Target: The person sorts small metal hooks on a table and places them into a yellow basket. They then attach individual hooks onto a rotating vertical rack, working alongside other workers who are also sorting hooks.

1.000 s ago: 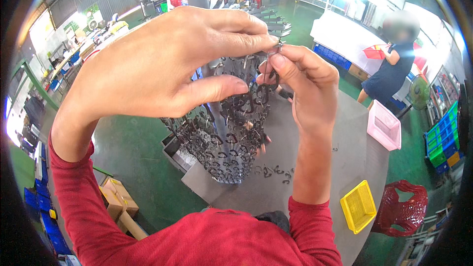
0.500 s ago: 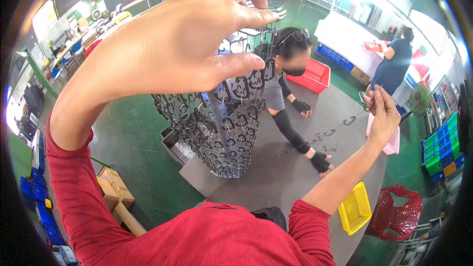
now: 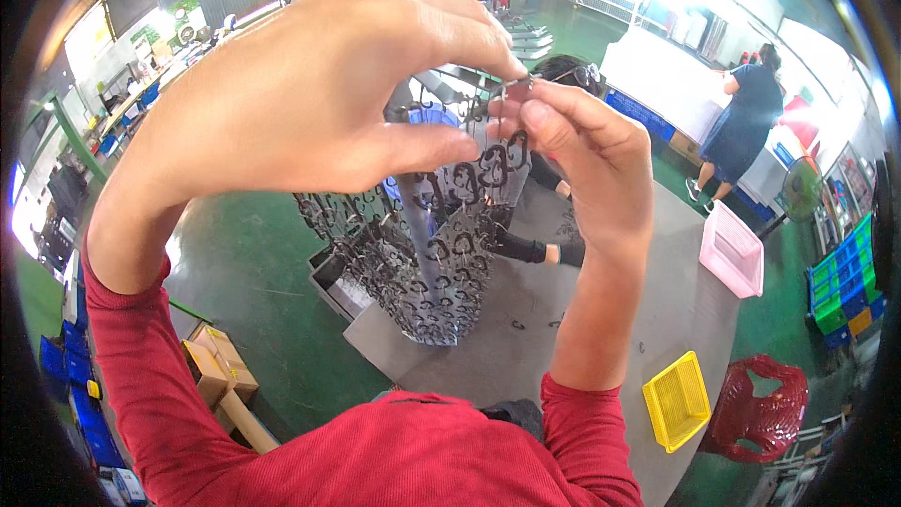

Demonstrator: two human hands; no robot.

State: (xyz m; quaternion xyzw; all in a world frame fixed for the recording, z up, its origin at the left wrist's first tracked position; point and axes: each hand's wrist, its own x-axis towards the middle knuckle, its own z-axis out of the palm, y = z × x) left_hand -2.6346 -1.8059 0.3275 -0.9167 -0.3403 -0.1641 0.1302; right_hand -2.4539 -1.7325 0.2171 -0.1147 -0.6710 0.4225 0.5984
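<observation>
A tall rack [image 3: 449, 272] hung with many small dark C-shaped pieces stands before me on the grey table. My left hand [image 3: 366, 84] arches over its top, thumb and fingers apart; whether the fingertips touch the rack I cannot tell. Just right of those fingertips, my right hand [image 3: 601, 145] pinches a small dark hook-shaped piece [image 3: 515, 87] at the rack's upper edge. The fingers partly hide this piece. Behind my right hand, a co-worker's dark sleeve [image 3: 521, 247] reaches across the table.
More loose dark pieces [image 3: 518, 325] lie on the grey table [image 3: 610, 319]. Toward the right edge are a yellow basket [image 3: 678, 402] and a pink basket [image 3: 732, 249]. A dark red plastic chair [image 3: 758, 408] stands beyond it. Another person [image 3: 743, 117] stands at a white bench behind.
My right hand has come in from the far right to the rack's top beside my left hand. The left hand has shifted slightly. The co-worker's head is now mostly hidden behind my right hand.
</observation>
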